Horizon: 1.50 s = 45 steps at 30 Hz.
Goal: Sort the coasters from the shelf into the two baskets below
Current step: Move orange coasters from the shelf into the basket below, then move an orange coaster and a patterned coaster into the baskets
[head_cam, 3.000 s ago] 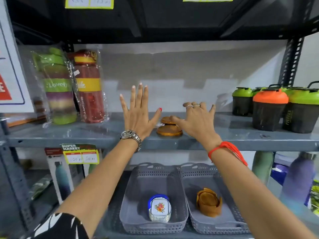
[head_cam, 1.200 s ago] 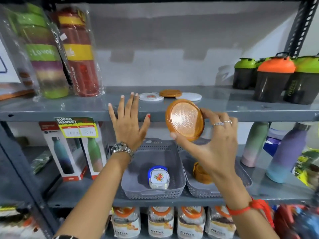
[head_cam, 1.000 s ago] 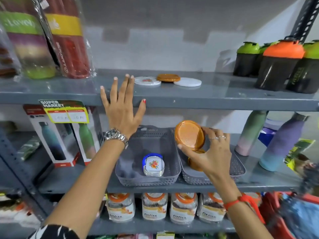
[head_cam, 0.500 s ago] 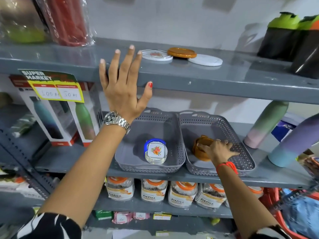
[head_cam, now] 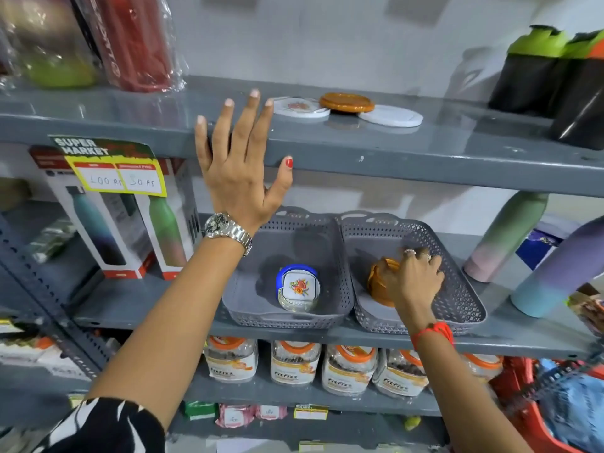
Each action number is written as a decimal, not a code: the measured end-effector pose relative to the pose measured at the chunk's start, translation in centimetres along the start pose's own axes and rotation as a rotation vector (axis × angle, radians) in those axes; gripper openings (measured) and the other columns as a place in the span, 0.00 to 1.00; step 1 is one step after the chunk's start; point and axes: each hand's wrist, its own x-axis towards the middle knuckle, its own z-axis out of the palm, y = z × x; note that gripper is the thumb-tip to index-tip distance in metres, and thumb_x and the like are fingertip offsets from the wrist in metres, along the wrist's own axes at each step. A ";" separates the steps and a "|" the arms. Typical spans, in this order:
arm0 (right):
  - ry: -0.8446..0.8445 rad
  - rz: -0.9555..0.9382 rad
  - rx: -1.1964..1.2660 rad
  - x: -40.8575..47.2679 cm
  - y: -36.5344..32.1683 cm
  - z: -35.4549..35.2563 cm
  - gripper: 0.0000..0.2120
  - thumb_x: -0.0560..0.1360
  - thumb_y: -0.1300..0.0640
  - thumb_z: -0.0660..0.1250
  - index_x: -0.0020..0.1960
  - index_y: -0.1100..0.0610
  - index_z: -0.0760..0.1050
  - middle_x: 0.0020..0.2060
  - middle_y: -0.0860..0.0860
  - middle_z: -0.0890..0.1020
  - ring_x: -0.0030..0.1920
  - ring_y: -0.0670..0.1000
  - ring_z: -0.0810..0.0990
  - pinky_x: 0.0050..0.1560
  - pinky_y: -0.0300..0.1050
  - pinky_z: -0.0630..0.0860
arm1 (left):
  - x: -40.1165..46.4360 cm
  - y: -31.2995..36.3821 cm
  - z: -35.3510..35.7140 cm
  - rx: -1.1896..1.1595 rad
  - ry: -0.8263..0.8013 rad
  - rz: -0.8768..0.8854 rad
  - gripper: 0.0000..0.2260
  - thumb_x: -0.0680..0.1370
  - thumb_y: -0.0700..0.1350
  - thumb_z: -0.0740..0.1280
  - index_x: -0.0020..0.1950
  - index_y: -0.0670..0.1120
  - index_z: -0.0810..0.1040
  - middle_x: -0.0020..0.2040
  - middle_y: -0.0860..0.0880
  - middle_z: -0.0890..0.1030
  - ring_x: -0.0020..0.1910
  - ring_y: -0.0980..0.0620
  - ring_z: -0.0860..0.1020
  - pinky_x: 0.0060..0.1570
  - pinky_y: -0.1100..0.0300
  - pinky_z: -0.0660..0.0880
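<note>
On the upper shelf (head_cam: 425,152) lie three coasters: a white floral one (head_cam: 299,106), an orange one (head_cam: 346,102) resting across it, and a plain white one (head_cam: 392,116). Two grey baskets stand side by side on the shelf below. The left basket (head_cam: 248,308) holds a blue-rimmed stack of floral coasters (head_cam: 298,287). The right basket (head_cam: 457,295) holds a stack of orange coasters (head_cam: 376,284). My right hand (head_cam: 413,277) is inside the right basket, its fingers curled over an orange coaster on that stack. My left hand (head_cam: 240,165) is spread flat against the upper shelf's front edge, holding nothing.
Black shaker cups (head_cam: 529,67) stand at the upper shelf's right end, and wrapped bottles (head_cam: 130,40) at its left. Boxed bottles (head_cam: 137,217) sit left of the baskets, pastel bottles (head_cam: 506,237) to their right. Orange-lidded jars (head_cam: 294,364) line the shelf below. A price tag (head_cam: 114,168) hangs nearby.
My right hand took an orange coaster off the upper shelf and carried it down into the right basket, onto the orange stack. The view tilted down; my left hand stayed at the shelf edge.
</note>
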 end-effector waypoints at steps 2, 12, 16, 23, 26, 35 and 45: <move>0.243 -0.114 0.171 -1.6 -1.7 -3.1 0.19 0.72 0.45 0.66 0.53 0.59 0.79 0.52 0.59 0.81 0.55 0.63 0.73 0.50 0.53 0.74 | 0.0 0.1 -0.2 -0.005 -0.015 -0.002 0.26 0.77 0.57 0.52 0.70 0.46 0.68 0.69 0.47 0.71 0.69 0.47 0.65 0.72 0.50 0.48; 0.467 -0.485 0.612 -0.6 -12.8 -21.9 0.14 0.69 0.48 0.69 0.51 0.54 0.81 0.51 0.51 0.81 0.56 0.57 0.72 0.47 0.41 0.66 | 0.4 0.4 -1.7 -0.057 -0.126 -0.018 0.25 0.76 0.56 0.56 0.70 0.44 0.68 0.69 0.46 0.70 0.68 0.46 0.66 0.70 0.44 0.54; 0.031 -0.427 0.341 6.6 -16.9 -23.0 0.18 0.68 0.46 0.70 0.48 0.59 0.76 0.53 0.58 0.78 0.63 0.61 0.69 0.55 0.52 0.71 | 0.5 0.5 -2.2 -0.057 -0.191 -0.032 0.26 0.76 0.56 0.55 0.70 0.44 0.68 0.70 0.46 0.70 0.68 0.46 0.67 0.70 0.45 0.54; -0.452 -0.367 0.185 11.1 -17.4 -22.3 0.42 0.69 0.41 0.71 0.71 0.66 0.61 0.71 0.59 0.68 0.71 0.59 0.66 0.69 0.49 0.63 | 0.7 0.5 -2.8 -0.078 -0.278 -0.063 0.28 0.75 0.56 0.56 0.72 0.45 0.66 0.71 0.48 0.67 0.70 0.47 0.65 0.71 0.47 0.51; -0.489 -0.347 0.224 11.3 -17.1 -21.8 0.42 0.69 0.42 0.72 0.72 0.66 0.60 0.71 0.58 0.68 0.71 0.58 0.66 0.67 0.47 0.64 | 0.8 0.5 -2.7 -0.077 -0.281 -0.071 0.28 0.75 0.56 0.56 0.72 0.45 0.66 0.71 0.48 0.67 0.70 0.47 0.65 0.72 0.48 0.50; -0.038 -0.329 0.285 9.9 -16.7 -21.2 0.40 0.52 0.31 0.73 0.54 0.57 0.76 0.55 0.55 0.74 0.66 0.58 0.68 0.68 0.70 0.58 | 0.6 0.5 -2.5 -0.096 -0.281 -0.062 0.28 0.75 0.56 0.55 0.73 0.45 0.62 0.72 0.47 0.66 0.71 0.47 0.62 0.72 0.48 0.47; 0.575 -0.468 0.750 -3.6 -14.3 -25.1 0.44 0.54 0.31 0.71 0.64 0.53 0.72 0.59 0.54 0.74 0.62 0.57 0.71 0.68 0.66 0.61 | 0.7 0.7 -2.7 -0.150 -0.289 -0.083 0.27 0.76 0.57 0.54 0.72 0.46 0.63 0.72 0.47 0.67 0.72 0.46 0.61 0.72 0.48 0.47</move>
